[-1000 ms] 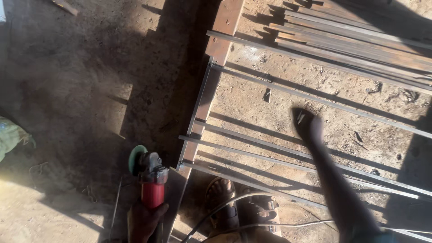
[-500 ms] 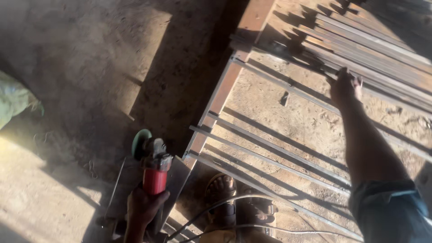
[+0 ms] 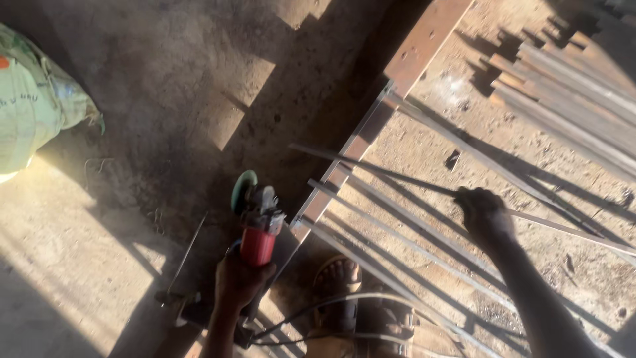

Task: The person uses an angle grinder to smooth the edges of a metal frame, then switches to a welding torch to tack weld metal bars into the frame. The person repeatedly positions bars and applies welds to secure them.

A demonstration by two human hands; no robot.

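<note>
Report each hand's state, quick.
Left hand: closed around the red angle grinder.
Right hand: closed on a thin metal bar lying across the steel frame.

Bare floor left open — steel bars crowd right.

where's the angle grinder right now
In the head view, the angle grinder sits lower centre, held in the left hand, just left of the metal bars.
</note>
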